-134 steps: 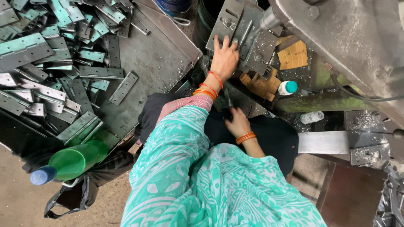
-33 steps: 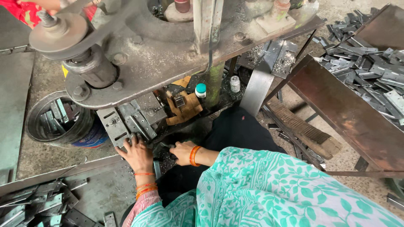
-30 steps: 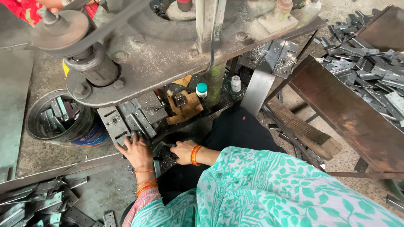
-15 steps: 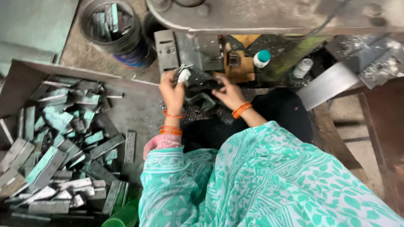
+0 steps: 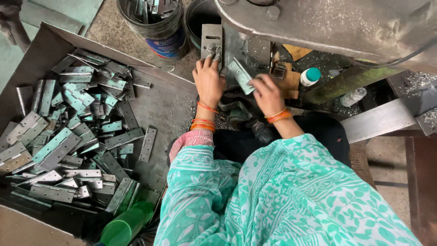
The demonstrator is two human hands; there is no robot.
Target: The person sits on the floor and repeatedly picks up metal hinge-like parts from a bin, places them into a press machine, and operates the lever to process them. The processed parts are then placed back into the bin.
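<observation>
My right hand (image 5: 267, 94) grips a flat grey metal hinge plate (image 5: 240, 75), tilted, in front of the press machine (image 5: 327, 23). My left hand (image 5: 209, 81) lies beside it with its fingers resting on a grey metal block (image 5: 211, 38) of the machine bed; its fingers are slightly curled and I cannot see anything held in them. Both wrists wear orange bangles. My green patterned sleeves and lap fill the lower part of the view.
A large metal tray (image 5: 164, 109) on my left holds several grey hinge plates (image 5: 68, 132). Two round buckets (image 5: 157, 27) stand at the back, one filled with plates. A green bottle (image 5: 125, 225) lies near my knee. A white bottle with a teal cap (image 5: 310, 76) stands at the right.
The view swung from the right side of the machine to the left tray. My right hand has taken up a hinge plate; my left hand has stayed on the machine bed.
</observation>
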